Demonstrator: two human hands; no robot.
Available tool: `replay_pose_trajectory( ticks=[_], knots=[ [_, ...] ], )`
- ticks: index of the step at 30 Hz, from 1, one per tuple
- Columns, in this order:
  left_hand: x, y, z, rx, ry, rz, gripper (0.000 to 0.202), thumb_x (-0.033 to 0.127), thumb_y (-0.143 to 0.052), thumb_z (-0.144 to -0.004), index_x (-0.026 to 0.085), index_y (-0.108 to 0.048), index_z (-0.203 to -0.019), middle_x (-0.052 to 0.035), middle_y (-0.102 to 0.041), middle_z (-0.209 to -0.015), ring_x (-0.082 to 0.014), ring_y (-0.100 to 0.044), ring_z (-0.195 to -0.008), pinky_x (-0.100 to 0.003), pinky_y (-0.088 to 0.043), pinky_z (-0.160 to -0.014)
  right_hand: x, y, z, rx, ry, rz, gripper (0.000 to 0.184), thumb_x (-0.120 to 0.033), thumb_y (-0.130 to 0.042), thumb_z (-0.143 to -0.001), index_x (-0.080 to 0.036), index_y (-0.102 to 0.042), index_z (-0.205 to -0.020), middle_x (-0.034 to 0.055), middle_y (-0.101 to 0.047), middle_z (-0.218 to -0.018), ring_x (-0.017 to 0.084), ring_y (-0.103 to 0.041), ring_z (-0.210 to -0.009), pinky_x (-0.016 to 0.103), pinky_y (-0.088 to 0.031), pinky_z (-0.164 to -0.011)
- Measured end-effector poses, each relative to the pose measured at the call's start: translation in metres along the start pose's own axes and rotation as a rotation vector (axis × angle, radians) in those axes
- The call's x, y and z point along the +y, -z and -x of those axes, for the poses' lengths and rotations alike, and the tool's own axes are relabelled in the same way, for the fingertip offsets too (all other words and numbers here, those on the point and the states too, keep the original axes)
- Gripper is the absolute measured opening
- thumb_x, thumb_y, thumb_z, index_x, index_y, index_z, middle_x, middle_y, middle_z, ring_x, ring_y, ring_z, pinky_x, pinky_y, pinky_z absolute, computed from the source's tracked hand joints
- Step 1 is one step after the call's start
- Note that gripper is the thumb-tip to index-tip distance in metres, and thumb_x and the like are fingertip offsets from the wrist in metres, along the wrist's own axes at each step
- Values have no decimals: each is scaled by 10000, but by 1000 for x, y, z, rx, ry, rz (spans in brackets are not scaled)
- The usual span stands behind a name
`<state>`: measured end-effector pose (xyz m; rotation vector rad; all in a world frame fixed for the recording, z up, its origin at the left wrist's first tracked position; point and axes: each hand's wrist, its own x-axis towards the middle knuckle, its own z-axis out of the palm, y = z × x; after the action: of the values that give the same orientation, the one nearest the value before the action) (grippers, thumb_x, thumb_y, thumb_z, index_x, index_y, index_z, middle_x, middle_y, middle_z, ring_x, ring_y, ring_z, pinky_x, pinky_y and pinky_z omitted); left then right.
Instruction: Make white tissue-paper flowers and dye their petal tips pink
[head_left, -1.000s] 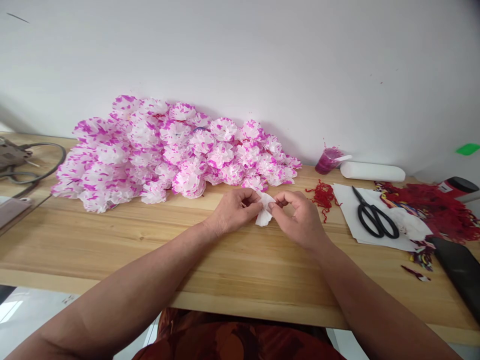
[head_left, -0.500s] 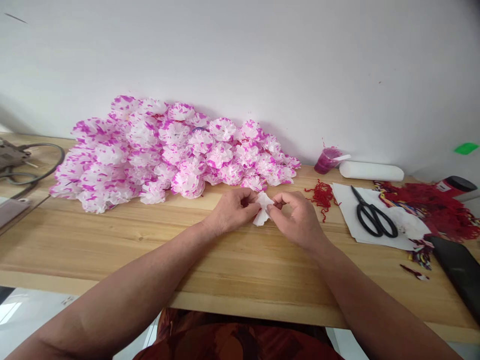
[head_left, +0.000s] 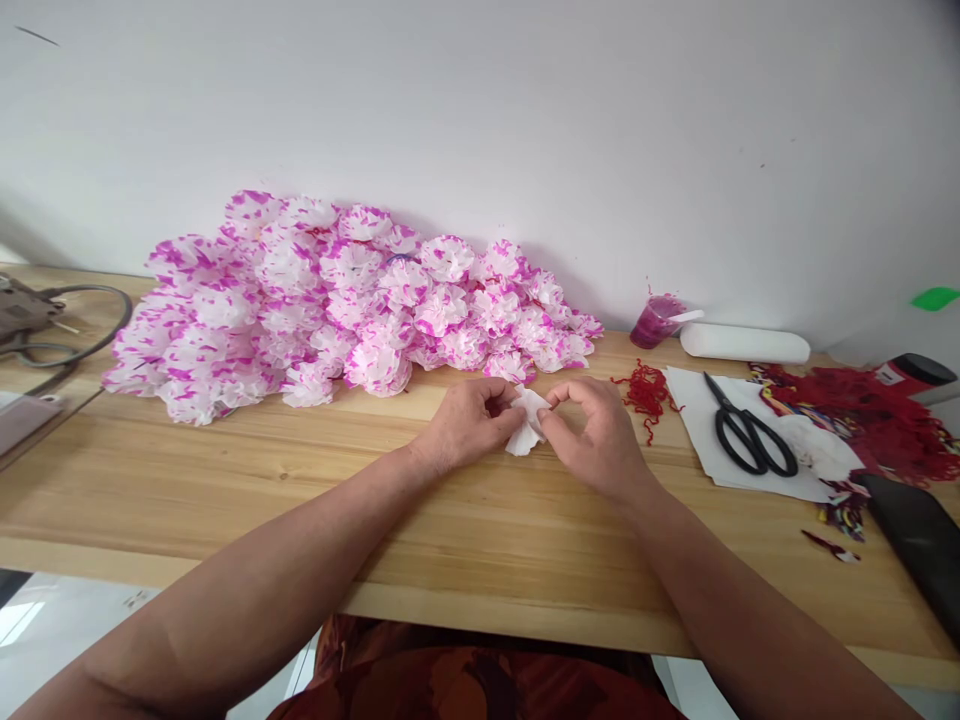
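Left hand (head_left: 469, 425) pinching the white tissue paper piece (head_left: 525, 432) low over the table (head_left: 225, 480), just ahead of the flower pile (head_left: 337, 300). Our right hand (head_left: 596, 430) grips its other side, fingers now tucked a bit closer than before; scissors (head_left: 746, 432) untouched.

Left hand (head_left: 469, 425) and right hand (head_left: 596, 435) pinch a white paper piece (head_left: 525, 428) above the wooden table (head_left: 300, 500), near the paper flowers (head_left: 337, 300).
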<state>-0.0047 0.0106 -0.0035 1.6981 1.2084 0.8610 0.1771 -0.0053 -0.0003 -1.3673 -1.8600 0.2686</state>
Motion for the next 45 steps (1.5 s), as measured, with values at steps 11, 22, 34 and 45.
replay_pose_trajectory(
  ticks=[11, 22, 34, 45],
  knots=[
    [-1, 0, 2, -5, 1, -11, 125, 277, -596, -796, 165, -621, -747, 9, -633, -688, -118, -537, -616, -240, -396, -555, 5, -2, -1, -68, -100, 28, 102, -295, -614, -778, -237, -591, -696, 52, -703, -845, 275, -603, -932, 445, -430, -893],
    [-1, -2, 1, 10, 22, -51, 139, 302, -607, -787, 167, -633, -765, 2, -634, -687, -129, -548, -622, -238, -393, -550, 0, -1, -3, -141, -207, -21, 121, -321, -598, -776, -231, -586, -696, 52, -694, -847, 270, -603, -925, 424, -430, -868],
    [3, -3, 2, 19, 16, 40, 161, 300, -599, -795, 179, -560, -696, 23, -587, -617, -112, -508, -567, -230, -373, -522, -3, 0, -1, -199, -227, -52, 75, -284, -593, -773, -234, -628, -729, 27, -707, -850, 248, -609, -904, 400, -442, -848],
    [2, -1, 1, 56, 23, 8, 170, 315, -613, -795, 170, -581, -711, 31, -570, -633, -104, -489, -582, -224, -368, -531, -7, 3, -3, -223, -286, -214, 152, -301, -598, -792, -215, -583, -667, -18, -635, -654, 152, -552, -607, 282, -418, -612]
  ],
)
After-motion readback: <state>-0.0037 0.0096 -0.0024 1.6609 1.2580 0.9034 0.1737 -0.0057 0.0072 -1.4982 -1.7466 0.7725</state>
